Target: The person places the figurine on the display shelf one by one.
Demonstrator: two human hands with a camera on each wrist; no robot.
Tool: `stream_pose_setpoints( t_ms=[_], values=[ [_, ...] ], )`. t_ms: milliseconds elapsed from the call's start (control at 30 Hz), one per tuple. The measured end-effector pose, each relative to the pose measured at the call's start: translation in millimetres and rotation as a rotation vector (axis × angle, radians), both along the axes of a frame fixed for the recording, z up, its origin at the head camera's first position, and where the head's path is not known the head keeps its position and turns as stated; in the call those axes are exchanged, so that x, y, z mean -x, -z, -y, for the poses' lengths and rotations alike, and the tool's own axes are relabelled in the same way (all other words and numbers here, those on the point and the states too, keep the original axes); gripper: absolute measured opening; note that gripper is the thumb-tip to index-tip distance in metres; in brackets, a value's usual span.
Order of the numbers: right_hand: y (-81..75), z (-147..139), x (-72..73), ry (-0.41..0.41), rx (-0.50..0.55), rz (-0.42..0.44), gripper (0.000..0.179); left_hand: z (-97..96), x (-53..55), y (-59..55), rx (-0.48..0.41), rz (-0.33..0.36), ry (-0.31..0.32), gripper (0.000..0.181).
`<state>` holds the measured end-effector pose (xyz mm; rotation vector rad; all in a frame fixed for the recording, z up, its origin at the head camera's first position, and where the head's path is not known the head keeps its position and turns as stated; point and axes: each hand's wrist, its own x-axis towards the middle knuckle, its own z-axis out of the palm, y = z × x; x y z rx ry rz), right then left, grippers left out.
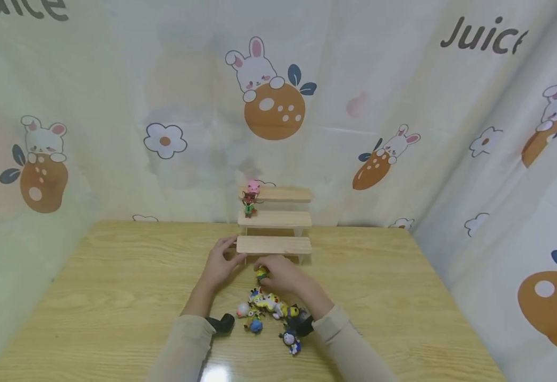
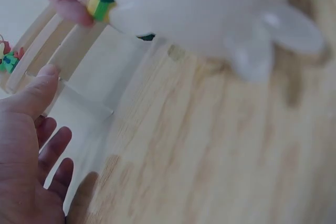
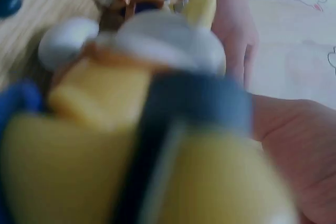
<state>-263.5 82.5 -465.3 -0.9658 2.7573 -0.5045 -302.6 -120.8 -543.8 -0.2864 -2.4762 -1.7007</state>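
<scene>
Yellow toy (image 1: 262, 274) pinched by your right fingers (image 2: 71, 4); your left fingers (image 2: 55, 148), apart, could jog the stand (image 1: 273, 244), toppling the fox (image 1: 249, 204).

Held toy (image 1: 262, 274): yellow and bright green, with a dark teal patch
Shelf (image 1: 274, 244): pale wood tone on all three steps
Top-step toy (image 1: 253, 187): pink
Fox toy (image 1: 248, 209): reddish-brown head, green clothing
Front toy (image 1: 290, 338): dark blue and white
Rounded toy (image 2: 194, 17): white, with small orange and dark blue marks
Sleeves (image 1: 182, 342): plain beige
Wrist gear (image 1: 223, 323): black
Table (image 1: 378, 286): yellow-toned wood, streaked with grain
Curtain (image 1: 192, 90): cream-white, dark grey lettering
Printed rabbits (image 1: 257, 74): white, pink inner ears
Printed fruits (image 1: 274, 116): orange-brown, white-spotted, dark blue leaves
Printed flowers (image 1: 165, 141): white petals, dark outlines, orange-brown centres
</scene>
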Motion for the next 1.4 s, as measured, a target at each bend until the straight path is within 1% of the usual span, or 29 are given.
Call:
stream_pose_setpoints(
  t_ms=[100,200,333,467,567,733,900,1067,1300,1400],
  values=[
    [0.0,-6,3.6,0.013,0.032,-0.009,0.03,0.3,0.6,-1.6,0.007,-0.007,0.002,0.066],
    [0.2,-10,5.3,0.02,0.039,-0.021,0.029,0.3,0.8,-2.7,0.004,-0.006,0.003,0.066],
    [-0.8,-13,5.6,0.038,0.031,-0.026,0.029,-0.2,0.3,-3.8,0.0,0.001,0.002,0.066],
    [-5.4,-13,5.0,0.056,0.013,-0.026,0.03,-0.5,-0.7,-5.0,-0.006,-0.004,0.009,0.066],
    [-8.9,-13,5.0,0.063,-0.012,-0.042,0.028,-0.4,-0.7,-5.3,-0.01,-0.006,0.008,0.066],
    [-12.4,-11,6.2,0.056,-0.052,-0.081,0.022,0.0,-0.1,-4.6,-0.002,-0.006,0.001,0.066],
    [-13.8,-10,7.2,0.045,-0.075,-0.097,0.02,0.8,0.9,-2.4,0.001,-0.015,0.01,0.066],
    [-14.3,-9,7.3,0.051,-0.078,-0.093,0.02,1.2,1.5,-2.2,-0.007,-0.016,0.015,0.067],
    [-14.5,-11,7.4,0.055,-0.087,-0.119,0.02,1.9,0.7,-2.8,0.002,-0.012,0.01,0.068],
    [-16.6,-12,7.5,0.056,-0.078,-0.115,0.02,1.7,1.2,-2.6,0.004,-0.009,0.006,0.068]
  ],
)
